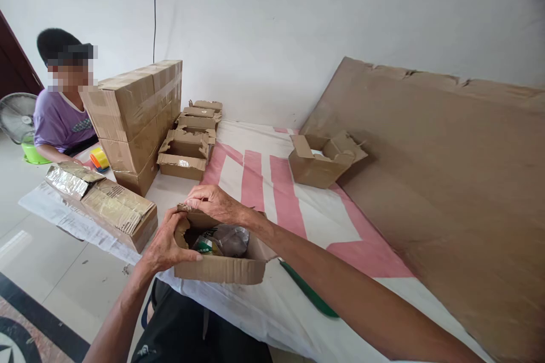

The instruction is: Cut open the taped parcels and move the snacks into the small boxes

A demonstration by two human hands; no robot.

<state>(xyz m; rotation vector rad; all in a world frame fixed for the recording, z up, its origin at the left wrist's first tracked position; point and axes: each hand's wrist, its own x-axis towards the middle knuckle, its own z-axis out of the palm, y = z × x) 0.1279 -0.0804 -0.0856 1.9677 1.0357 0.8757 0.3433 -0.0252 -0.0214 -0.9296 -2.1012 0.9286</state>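
Right in front of me, an open cardboard box (219, 270) stands on the cloth-covered table. Its left end is in the grip of my left hand (166, 243), thumb along the front edge and fingers up at the back corner. My right hand (217, 204) reaches across the box, its fingers closed on the torn cardboard edge at the far left corner. Inside the box lies a dark shiny plastic packet (233, 240) with a green printed part at its left. What the fingertips press between them is partly hidden.
Left are a taped box (119, 204), stacked sealed cartons (131, 105) and yellow tape (99, 157). Open boxes (183, 167) line up behind. Another open box (313, 170) sits by a large cardboard sheet (447, 181). A green object (309, 289) lies under my right forearm. A person (63, 119) sits far left.
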